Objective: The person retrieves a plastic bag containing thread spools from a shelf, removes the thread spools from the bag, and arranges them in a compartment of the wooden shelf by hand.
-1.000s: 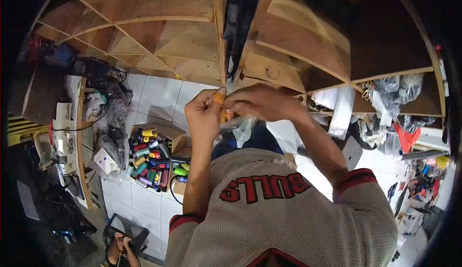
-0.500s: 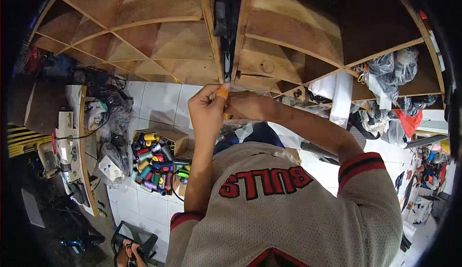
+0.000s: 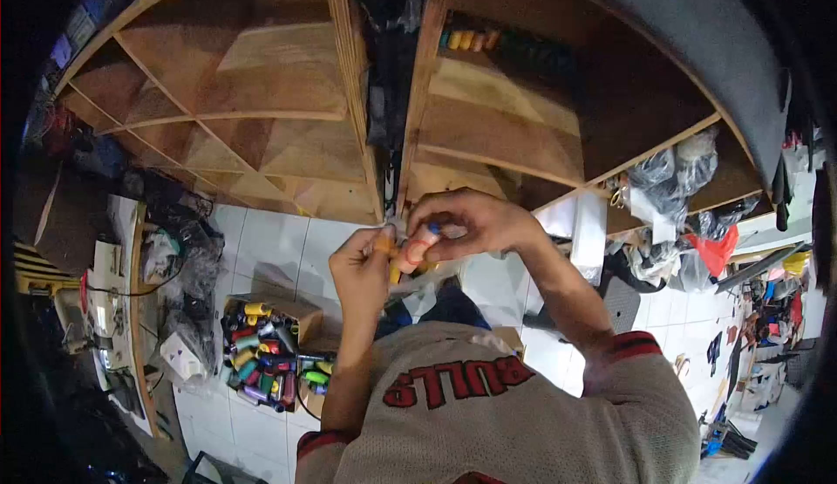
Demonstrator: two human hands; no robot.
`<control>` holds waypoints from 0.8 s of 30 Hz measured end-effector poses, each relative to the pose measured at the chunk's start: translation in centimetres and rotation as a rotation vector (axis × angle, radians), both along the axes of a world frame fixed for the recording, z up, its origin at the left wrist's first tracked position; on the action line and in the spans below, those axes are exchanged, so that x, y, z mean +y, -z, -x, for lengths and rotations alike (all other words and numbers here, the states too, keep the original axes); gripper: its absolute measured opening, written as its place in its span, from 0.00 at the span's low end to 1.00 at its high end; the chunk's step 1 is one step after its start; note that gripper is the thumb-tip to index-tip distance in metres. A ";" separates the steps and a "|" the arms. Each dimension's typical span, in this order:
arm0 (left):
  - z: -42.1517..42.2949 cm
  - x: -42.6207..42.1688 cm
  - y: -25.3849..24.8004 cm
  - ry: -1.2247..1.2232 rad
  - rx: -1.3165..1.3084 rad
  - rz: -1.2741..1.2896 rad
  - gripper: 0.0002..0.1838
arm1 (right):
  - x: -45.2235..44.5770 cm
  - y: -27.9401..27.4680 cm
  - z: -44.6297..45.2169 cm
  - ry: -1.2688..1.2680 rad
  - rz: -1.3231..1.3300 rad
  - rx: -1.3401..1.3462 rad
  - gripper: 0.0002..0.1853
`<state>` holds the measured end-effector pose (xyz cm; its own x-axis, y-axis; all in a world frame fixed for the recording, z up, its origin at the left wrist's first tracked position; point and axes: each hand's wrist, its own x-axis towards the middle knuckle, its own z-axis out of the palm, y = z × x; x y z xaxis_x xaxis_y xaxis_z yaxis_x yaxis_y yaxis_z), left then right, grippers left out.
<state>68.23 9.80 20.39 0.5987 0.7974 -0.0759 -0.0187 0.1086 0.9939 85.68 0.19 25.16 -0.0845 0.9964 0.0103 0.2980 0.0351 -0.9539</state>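
Between the thumb and fingers of my left hand (image 3: 359,268) is a small orange thread spool (image 3: 384,245). My right hand (image 3: 475,222) is closed on a pinkish spool (image 3: 417,252) with a blue end and a red ring, tilted close beside the orange one. Just below both hands, clear plastic (image 3: 414,283) with something yellow in it shows partly; the fingers hide the rest.
A cardboard box (image 3: 305,320) full of coloured thread spools stands on the tiled floor at the left. Ahead are wooden shelves (image 3: 279,116), with yellow and orange spools (image 3: 471,41) in one compartment. Plastic bags (image 3: 676,170) fill the right shelf; a sewing machine (image 3: 105,288) is far left.
My right hand has lifted and opened outward, and the pinkish spool now shows in it. My left hand keeps the orange spool. The view has shifted, so the shelf's spools show more fully.
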 end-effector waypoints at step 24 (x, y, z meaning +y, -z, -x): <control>0.5 0.4 0.9 -0.042 0.110 0.187 0.10 | 9.0 5.6 -24.6 1.365 -0.325 -1.020 0.09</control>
